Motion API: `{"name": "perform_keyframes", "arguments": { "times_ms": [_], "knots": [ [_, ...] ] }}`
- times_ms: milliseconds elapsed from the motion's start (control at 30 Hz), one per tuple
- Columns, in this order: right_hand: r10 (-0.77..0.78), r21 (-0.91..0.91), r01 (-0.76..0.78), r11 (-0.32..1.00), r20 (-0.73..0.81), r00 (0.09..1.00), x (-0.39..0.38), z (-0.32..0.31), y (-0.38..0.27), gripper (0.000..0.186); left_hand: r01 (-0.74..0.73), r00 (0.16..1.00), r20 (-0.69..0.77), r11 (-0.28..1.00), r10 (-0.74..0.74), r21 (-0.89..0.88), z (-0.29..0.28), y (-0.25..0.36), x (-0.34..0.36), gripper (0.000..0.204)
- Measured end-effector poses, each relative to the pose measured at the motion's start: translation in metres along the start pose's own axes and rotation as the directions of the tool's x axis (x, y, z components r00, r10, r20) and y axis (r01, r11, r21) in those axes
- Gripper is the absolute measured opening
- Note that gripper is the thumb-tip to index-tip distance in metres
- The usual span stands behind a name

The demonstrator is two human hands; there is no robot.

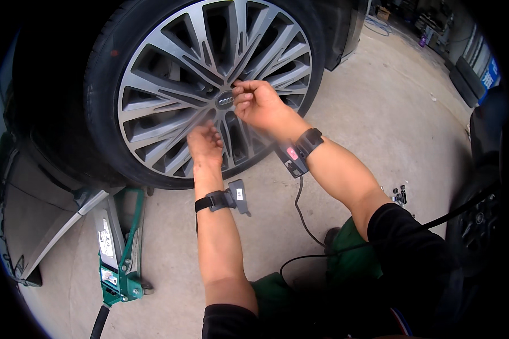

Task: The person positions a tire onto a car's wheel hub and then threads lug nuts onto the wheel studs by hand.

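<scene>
In front of me stands a car wheel with a silver, many-spoked rim [152, 120] inside a black tyre [99, 107]. My right hand [260, 104] is at the hub, just right of the round centre cap [225, 100]. Its fingers are curled and the thumb and index finger are pinched at a bolt hole; whatever they may hold is too small to make out. Below and left of the cap, my left hand [205, 144] is before the lower spokes. Motion smears its half-bent fingers, so its grip is unclear.
A green floor jack [121, 254] with a black handle stands at lower left. Small dark pieces [400, 195] lie on the concrete floor [373, 130] at right. Strapped wrist devices [293, 160] trail a black cable [301, 212] past my legs. Another wheel [481, 220] is at the right edge.
</scene>
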State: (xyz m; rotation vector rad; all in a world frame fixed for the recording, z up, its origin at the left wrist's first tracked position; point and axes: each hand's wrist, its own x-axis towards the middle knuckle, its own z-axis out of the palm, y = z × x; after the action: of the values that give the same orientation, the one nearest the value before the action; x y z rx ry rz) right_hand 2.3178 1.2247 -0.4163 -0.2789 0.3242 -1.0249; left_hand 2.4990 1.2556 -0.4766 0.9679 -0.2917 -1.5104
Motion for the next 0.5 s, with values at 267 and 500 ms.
{"name": "perform_keyframes", "arguments": {
  "times_ms": [267, 500],
  "knots": [
    [-0.537, -0.876, -0.044, -0.480, 0.254, 0.804, -0.008, -0.008, 0.013, 0.050, 0.007, 1.000, 0.015, 1.000, -0.008, 0.015, -0.002, 0.000, 0.000, 0.026],
    [-0.532, -0.983, 0.181, 0.037, 0.134, 0.836, 0.006, -0.016, 0.010, 0.038, -0.007, 1.000, 0.008, 1.000, 0.007, 0.012, -0.002, -0.001, 0.001, 0.025]
  ]
}}
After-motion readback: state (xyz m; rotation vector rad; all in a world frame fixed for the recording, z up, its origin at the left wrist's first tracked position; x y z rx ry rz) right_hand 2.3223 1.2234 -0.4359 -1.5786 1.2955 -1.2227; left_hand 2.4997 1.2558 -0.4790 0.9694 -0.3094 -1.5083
